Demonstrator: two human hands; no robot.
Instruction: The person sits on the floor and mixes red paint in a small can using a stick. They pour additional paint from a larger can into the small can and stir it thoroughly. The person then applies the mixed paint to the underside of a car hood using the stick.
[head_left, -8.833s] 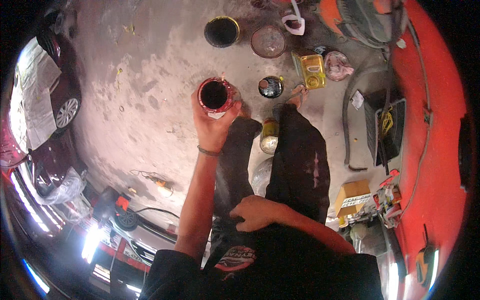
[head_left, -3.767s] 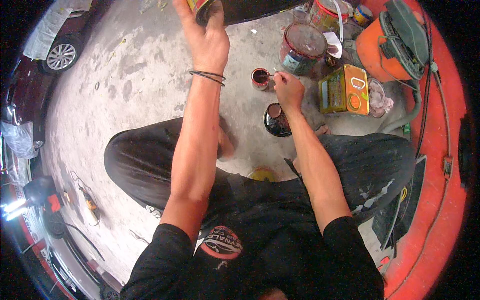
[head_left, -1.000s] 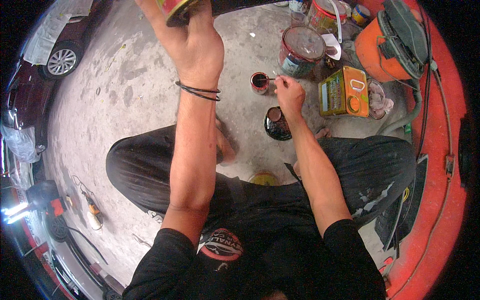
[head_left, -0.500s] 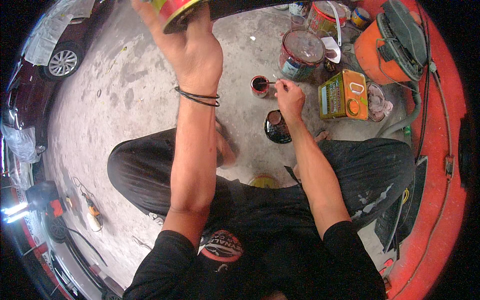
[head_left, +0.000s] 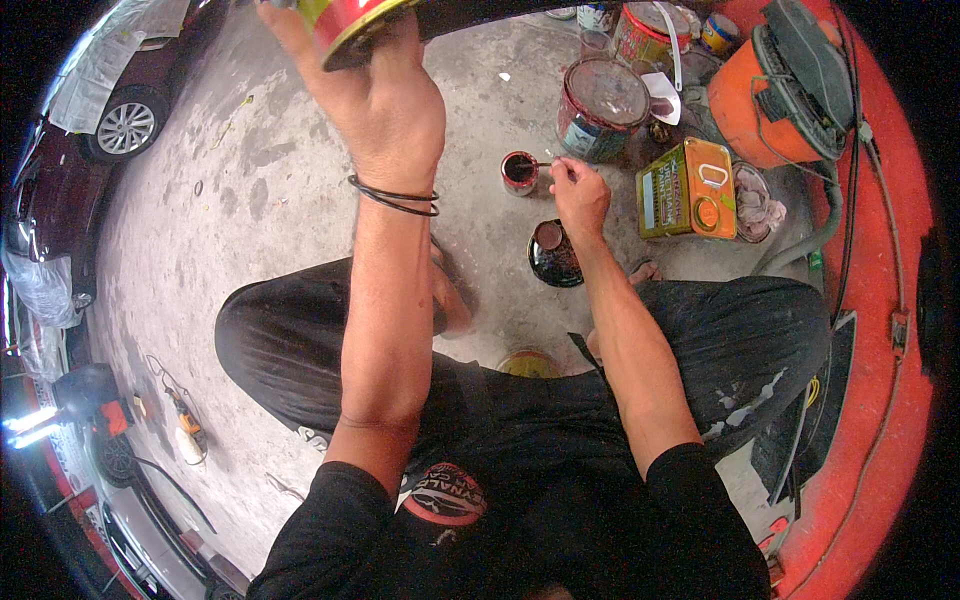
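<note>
Apparently midway, the left hand (head_left: 395, 110) grips a can (head_left: 352, 25), not yet set down, at eleven o'clock, while the right hand (head_left: 581, 198) pinches a stick (head_left: 545, 164) already in a cup (head_left: 519, 187) near one.

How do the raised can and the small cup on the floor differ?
The raised can is tilted in the left hand; the small cup stands on the floor. The raised can has a yellow rim; the small cup's is dark red. Both are round and partly red.

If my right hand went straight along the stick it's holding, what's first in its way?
Likely the small open can left of your right hand; the stick seems inside it, though depth's unclear.
</note>
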